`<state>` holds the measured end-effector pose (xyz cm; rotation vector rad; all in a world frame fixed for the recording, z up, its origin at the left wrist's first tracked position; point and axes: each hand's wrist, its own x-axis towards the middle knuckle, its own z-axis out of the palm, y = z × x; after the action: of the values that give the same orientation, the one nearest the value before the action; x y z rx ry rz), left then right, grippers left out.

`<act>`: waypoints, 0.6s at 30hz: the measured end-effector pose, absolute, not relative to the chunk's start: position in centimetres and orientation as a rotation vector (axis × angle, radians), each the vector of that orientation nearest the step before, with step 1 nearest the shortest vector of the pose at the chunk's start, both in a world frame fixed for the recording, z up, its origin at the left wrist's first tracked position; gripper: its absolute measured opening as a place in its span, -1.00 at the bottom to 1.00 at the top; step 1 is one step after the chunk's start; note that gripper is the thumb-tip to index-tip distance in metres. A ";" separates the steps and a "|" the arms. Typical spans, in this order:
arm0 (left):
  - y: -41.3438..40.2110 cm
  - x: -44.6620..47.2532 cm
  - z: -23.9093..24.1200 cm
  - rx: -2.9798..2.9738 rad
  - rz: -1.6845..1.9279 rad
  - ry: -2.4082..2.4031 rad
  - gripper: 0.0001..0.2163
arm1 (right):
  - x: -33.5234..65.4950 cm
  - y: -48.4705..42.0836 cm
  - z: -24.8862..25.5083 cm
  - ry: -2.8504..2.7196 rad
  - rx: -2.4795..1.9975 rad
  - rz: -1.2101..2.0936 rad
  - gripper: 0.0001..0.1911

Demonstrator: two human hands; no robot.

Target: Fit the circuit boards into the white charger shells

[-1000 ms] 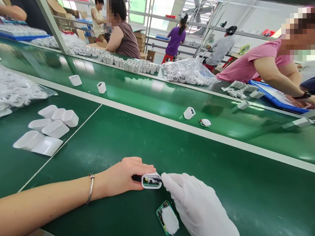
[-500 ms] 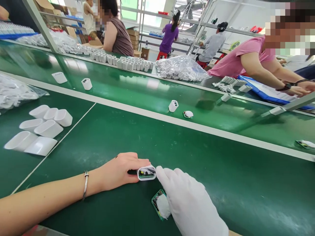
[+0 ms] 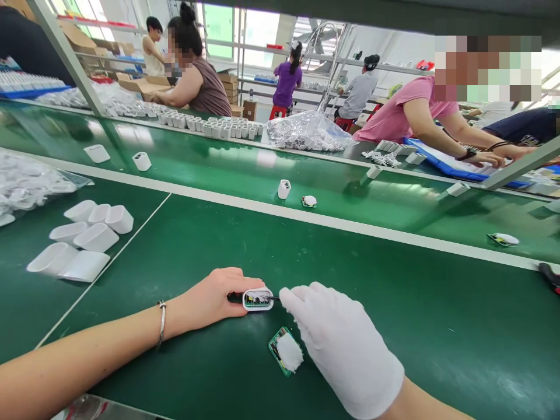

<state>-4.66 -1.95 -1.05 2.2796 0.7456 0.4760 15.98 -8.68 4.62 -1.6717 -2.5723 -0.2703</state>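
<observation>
My bare left hand (image 3: 223, 294) grips a white oval plastic housing (image 3: 258, 308) from its left side, thumb below and fingers above. The housing's open end faces me, showing a green circuit board and a yellow part inside. My right hand (image 3: 341, 344), in a white glove, pinches a thin dark tool (image 3: 275, 298) that looks like tweezers; its tip reaches the right side of the housing's opening. Below the housing, beside the glove, a loose circuit board (image 3: 285, 351) with a white pad on top lies on the green bench.
Several empty white housings (image 3: 96, 238) stand at left, near a bag of white parts (image 3: 30, 181). Beyond a pale strip (image 3: 350, 228), a green belt carries a housing (image 3: 284, 189) and padded boards (image 3: 309, 201). A dark-handled object (image 3: 549, 277) lies at right. Co-workers sit across.
The view has shifted, so the far side appears further left. My right hand has drawn back slightly from the housing, showing more of the dark tool. My left hand keeps its grip.
</observation>
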 end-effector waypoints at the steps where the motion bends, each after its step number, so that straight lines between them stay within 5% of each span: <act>1: -2.0 -4.6 -1.0 2.276 0.471 0.746 -0.78 | 15.8 -8.6 4.5 -2.567 -1.688 -0.266 -0.82; 18: -2.1 -4.7 -1.2 2.274 0.481 0.736 -0.77 | 14.1 -9.0 3.3 -2.538 -1.808 -0.502 -0.84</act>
<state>-4.74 -2.10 -1.18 2.2736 0.7364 0.4806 14.08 -8.99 3.27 -1.8079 -2.5382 -0.5018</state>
